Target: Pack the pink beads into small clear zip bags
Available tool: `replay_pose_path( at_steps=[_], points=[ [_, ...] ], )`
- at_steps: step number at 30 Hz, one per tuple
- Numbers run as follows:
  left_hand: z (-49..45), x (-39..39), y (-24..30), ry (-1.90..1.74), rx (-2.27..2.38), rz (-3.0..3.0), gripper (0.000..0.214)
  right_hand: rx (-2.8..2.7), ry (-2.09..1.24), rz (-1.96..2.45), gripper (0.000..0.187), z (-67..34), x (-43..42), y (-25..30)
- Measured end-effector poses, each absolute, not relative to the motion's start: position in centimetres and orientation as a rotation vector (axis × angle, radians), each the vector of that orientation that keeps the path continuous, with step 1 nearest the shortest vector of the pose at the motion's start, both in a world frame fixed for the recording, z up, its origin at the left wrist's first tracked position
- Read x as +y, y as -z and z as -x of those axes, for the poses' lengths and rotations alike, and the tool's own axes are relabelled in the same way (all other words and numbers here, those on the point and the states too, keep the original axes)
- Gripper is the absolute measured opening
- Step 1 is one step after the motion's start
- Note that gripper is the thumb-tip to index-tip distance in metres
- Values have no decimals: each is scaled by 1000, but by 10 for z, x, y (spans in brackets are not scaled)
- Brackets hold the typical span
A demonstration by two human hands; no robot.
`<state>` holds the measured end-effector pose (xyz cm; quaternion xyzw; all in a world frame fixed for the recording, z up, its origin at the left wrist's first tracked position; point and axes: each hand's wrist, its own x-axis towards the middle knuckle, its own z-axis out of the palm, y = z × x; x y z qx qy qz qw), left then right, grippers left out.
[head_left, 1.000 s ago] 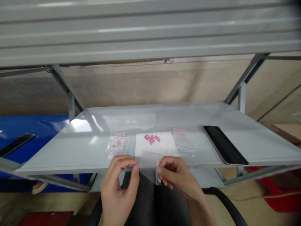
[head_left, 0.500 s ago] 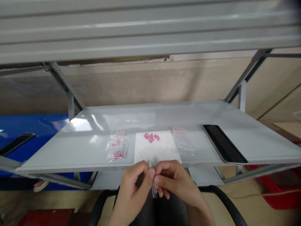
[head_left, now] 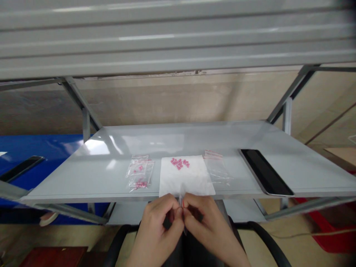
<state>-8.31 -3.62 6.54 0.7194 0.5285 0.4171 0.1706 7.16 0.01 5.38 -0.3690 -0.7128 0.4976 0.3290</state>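
Observation:
Both my hands meet low in the middle of the view. My left hand [head_left: 158,227] and my right hand [head_left: 208,227] pinch a small clear zip bag [head_left: 181,202] between their fingertips, and its red-edged seal shows between them. Much of the bag is hidden by my fingers. Just beyond my hands lies a white paper sheet [head_left: 187,177] with a cluster of pink beads [head_left: 179,163] on it. To its left, clear bags [head_left: 139,175] hold pink beads, and another clear bag [head_left: 217,168] lies to its right.
The beads and bags lie on a pale grey sloped board [head_left: 83,174], with a black flat panel [head_left: 265,172] at its right. A grey slatted shelf [head_left: 178,37] runs overhead. Black chair arms curve below. A blue surface [head_left: 41,148] lies left and a red crate [head_left: 328,226] lower right.
The bag, spread wide between my hands a second ago, is now gathered into a narrow fold. My hands have drawn closer together around it.

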Motion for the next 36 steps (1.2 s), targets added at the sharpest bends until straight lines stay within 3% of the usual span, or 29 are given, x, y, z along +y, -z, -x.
replay_pose_path(
  at_steps=[12,15,18,20,27,36],
  points=[
    [87,-38,-65,-1401,1523,-2071,26,-1758,-1245,1056,19,-75,3,-55],
    [91,-39,-62,-1423,1378,-2080,13,-1736,-1302,1026,21,-76,3,-53],
    [95,-39,-54,-1202,1278,-2195,84,-1718,-1379,974,19,-77,2,-52],
    [96,-37,-48,-1077,1288,-2259,104,-1709,-1397,959,20,-77,3,-50],
    [94,-28,-46,-1137,1337,-2240,82,-1704,-1328,1036,20,-79,8,-47],
    [92,-24,-46,-1149,1371,-2146,72,-1713,-1288,1075,26,-81,10,-51]
  ],
)
